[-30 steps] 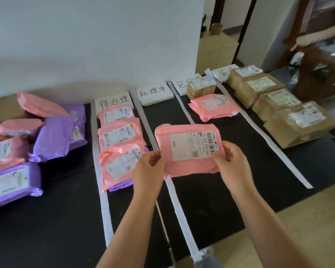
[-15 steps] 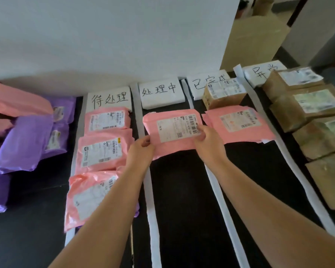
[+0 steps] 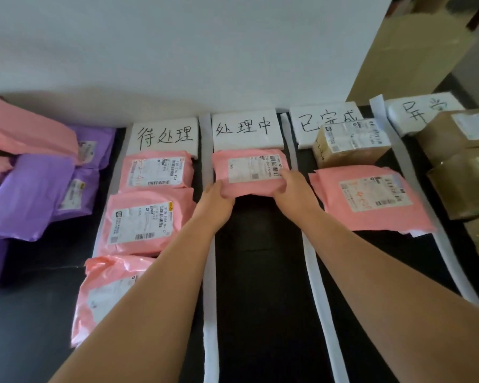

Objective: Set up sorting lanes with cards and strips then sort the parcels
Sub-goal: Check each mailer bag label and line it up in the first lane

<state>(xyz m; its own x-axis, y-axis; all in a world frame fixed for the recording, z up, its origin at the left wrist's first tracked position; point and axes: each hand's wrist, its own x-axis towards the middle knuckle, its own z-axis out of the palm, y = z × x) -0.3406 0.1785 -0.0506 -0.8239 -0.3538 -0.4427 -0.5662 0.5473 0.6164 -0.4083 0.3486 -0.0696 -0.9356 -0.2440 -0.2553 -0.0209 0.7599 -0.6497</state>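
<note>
Now: pink parcel (image 3: pixel 250 172) gripped in both hands, second lane

Right, both hands are on it. The left hand (image 3: pixel 216 201) has its fingers curled round the near-left corner. The right hand (image 3: pixel 293 186) wraps over the near-right corner, with fingertips on the edge of the white label. The label faces up. The parcel sits just beyond the knuckles, its far edge touching the 处理中 card (image 3: pixel 244 128) behind it. Whether the near edge lies flat on the black table (image 3: pixel 260 272) I can't tell, as there's shadow under it.

Widening out now. The left strip (image 3: pixel 209 272) runs beneath the left forearm and the right strip (image 3: pixel 318 286) beneath the right forearm, with both hands between them.

Left of the left hand, the 待处理 card (image 3: pixel 163 134) sits at the back. Three pink bags (image 3: pixel 147 222) line up from it towards the person, the nearest partly hidden by the forearm. Further left, past another white strip, is a heap of purple parcels (image 3: pixel 28 194) with more pink ones behind.

Right of the right hand is the 已完成 card (image 3: pixel 310 123), with a small brown box (image 3: pixel 349 145) covering part of it. A pink mailer (image 3: pixel 371 200) lies just beside the right wrist. Beyond the outer strip (image 3: pixel 426 203) is a fourth card (image 3: pixel 415 111), partly covered by large brown boxes (image 3: pixel 465 186) at the edge of view.

A white wall (image 3: pixel 177 51) runs behind the cards.
</note>
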